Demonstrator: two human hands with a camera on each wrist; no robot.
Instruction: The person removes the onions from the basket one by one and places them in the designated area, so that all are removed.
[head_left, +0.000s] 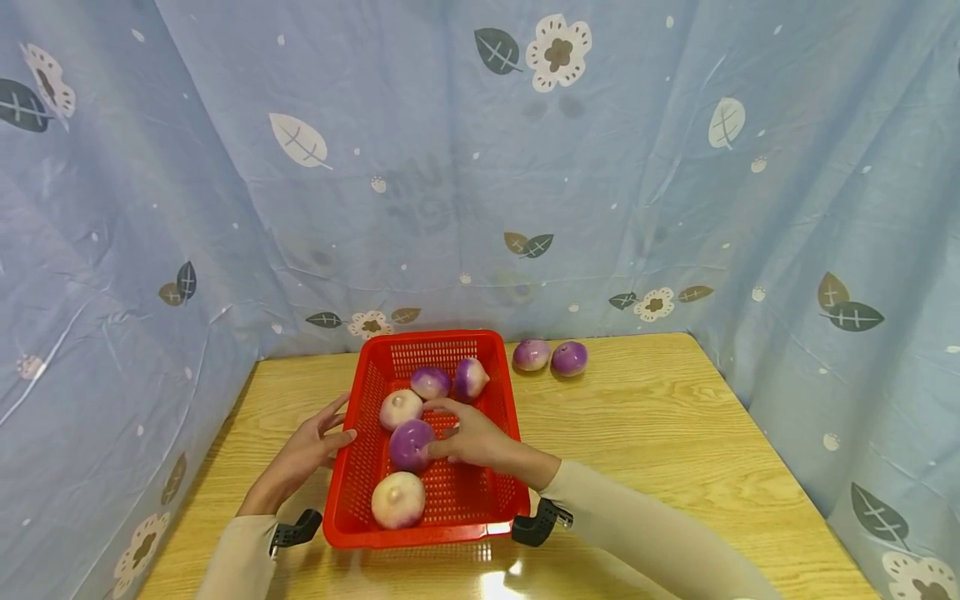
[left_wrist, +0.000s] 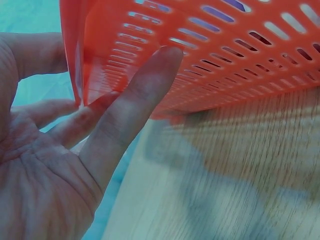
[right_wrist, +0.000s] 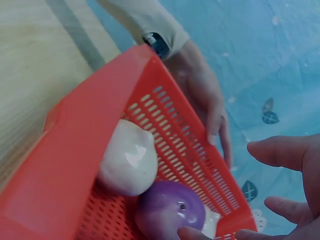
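Observation:
A red plastic basket (head_left: 431, 537) with slotted walls holds several purple-and-white turnips. My left hand (head_left: 318, 442) grips its left rim; in the left wrist view one finger (left_wrist: 145, 90) lies along the outer wall. Inside the basket my right hand (head_left: 472, 437) has its fingers spread beside a purple turnip (head_left: 409, 443), one fingertip at its edge. A whitish turnip (head_left: 401, 408) lies just behind that one, and a larger whitish turnip (head_left: 398, 500) sits in the front left. Farther back lie a purple-topped turnip (head_left: 431, 382) and a half-purple turnip (head_left: 470, 379).
Two more turnips, a pale purple one (head_left: 531, 355) and a darker one (head_left: 569, 358), lie on the wooden table (head_left: 630, 433) right of the basket's back corner. A blue patterned curtain (head_left: 465, 167) hangs around the table at the back and sides.

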